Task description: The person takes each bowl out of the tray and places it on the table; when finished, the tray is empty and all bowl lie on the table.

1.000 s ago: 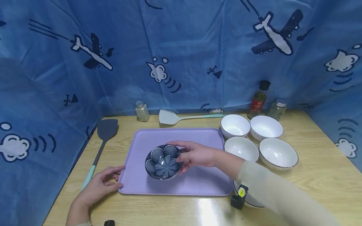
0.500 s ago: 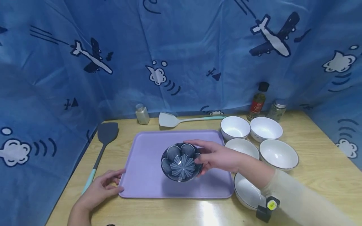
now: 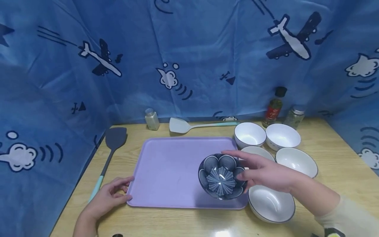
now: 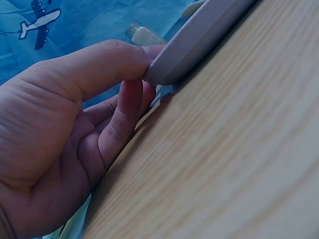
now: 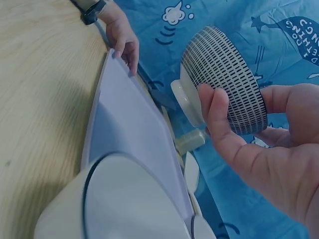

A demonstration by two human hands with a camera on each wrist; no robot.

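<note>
My right hand grips the side of a dark blue bowl with a petal pattern inside. The right wrist view shows the bowl's dashed black-and-white outside and its white foot, with fingertips against it. The bowl is raised over the right end of a lilac tray, and a shadow falls below it. At the tray's left edge my left hand pinches the rim. In the left wrist view the thumb and fingers close on the tray's edge, the fingertips partly hidden.
Several white bowls stand along the tray's right side. Behind them are a red-labelled bottle and a glass jar. A white spatula and a small shaker lie at the back; a dark spatula lies left.
The blue bowl has moved right in my right hand, from the tray's middle to its right end, and looks higher. The left hand has stayed at the tray's edge.
</note>
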